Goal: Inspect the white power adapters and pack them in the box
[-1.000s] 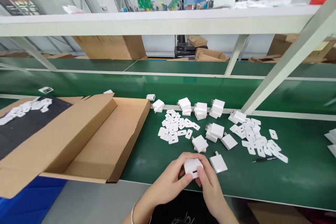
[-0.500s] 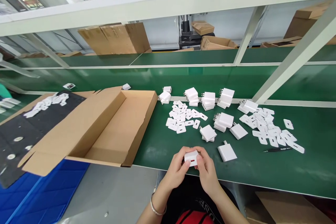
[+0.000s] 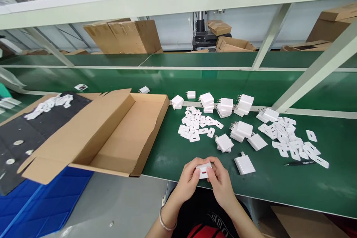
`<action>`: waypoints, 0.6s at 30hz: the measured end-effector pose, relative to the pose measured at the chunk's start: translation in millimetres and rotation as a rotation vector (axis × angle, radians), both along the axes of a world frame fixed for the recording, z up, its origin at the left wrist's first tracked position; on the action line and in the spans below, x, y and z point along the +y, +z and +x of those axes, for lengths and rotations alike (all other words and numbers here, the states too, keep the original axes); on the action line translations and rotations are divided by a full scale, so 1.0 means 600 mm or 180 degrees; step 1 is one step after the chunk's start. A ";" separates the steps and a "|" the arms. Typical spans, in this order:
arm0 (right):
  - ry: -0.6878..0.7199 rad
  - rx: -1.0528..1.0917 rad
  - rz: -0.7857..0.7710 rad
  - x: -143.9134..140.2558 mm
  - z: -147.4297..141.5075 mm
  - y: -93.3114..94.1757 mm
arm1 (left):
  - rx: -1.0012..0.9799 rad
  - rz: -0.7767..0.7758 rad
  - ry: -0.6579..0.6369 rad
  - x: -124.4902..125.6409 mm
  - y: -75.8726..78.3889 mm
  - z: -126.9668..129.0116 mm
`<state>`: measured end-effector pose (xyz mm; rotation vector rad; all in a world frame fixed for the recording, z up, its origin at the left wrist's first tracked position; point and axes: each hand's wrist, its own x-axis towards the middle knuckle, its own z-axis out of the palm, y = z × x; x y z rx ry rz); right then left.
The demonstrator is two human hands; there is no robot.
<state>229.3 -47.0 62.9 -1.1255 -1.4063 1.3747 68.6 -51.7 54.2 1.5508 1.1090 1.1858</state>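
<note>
Green workbench point(image 3: 292, 189) under a white shelf frame, cardboard cartons stacked on the far side.

We hold one small white charger point(image 3: 203, 170) at the near edge of the bench, just above our lap. Our left hand point(image 3: 189, 180) and right hand point(image 3: 221, 182) close on it from either side, fingers curled snugly around the body, thumbs on the front face. The face with the red slot is turned up toward us, which looks like a hold meant for checking or pressing that face.

Loose parts lie within easy reach ahead:
- a single charger point(image 3: 244, 164) lying flat just right of our hands, prongs pointing away
- small stacks of chargers point(image 3: 225, 107) in a row farther back, prongs all facing left
- a scatter of flat white plates point(image 3: 195, 126) in the middle, a second scatter point(image 3: 290, 141) to the right
- a dark pen point(image 3: 299, 163) beside the right scatter

The row and the two scatters read as sorted supply, kept apart by kind.

Containers: an open cardboard box point(image 3: 117, 134) sits to our left, partly overhanging the bench edge, flaps spread; what we see of its inside holds nothing. Beyond it a black sheet point(image 3: 33, 126) carries more white plates. A blue crate point(image 3: 36, 208) stands on the floor below; contents hidden.
</note>
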 end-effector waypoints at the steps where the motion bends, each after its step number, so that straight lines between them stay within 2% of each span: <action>1: 0.0006 -0.0009 0.0007 0.000 0.000 0.000 | -0.0014 -0.0028 0.0002 0.000 0.001 0.001; 5: 0.0119 -0.0061 -0.0013 0.006 0.004 0.005 | -0.0149 -0.0051 0.0054 -0.002 -0.002 0.005; 8: 0.0159 -0.0061 0.0046 0.008 0.009 0.006 | -0.0575 -0.0169 -0.0022 -0.003 -0.003 0.006; 11: 0.0040 -0.0079 0.0177 0.006 0.013 0.000 | -0.1100 -0.0668 -0.0167 -0.002 0.004 0.005; 14: 0.0036 -0.0212 0.0241 0.004 0.016 -0.005 | -0.1589 -0.1331 -0.0079 0.001 0.016 0.004; 18: 0.0228 -0.0384 0.0329 0.005 0.017 -0.008 | -0.2291 -0.1658 0.0084 0.005 0.032 -0.003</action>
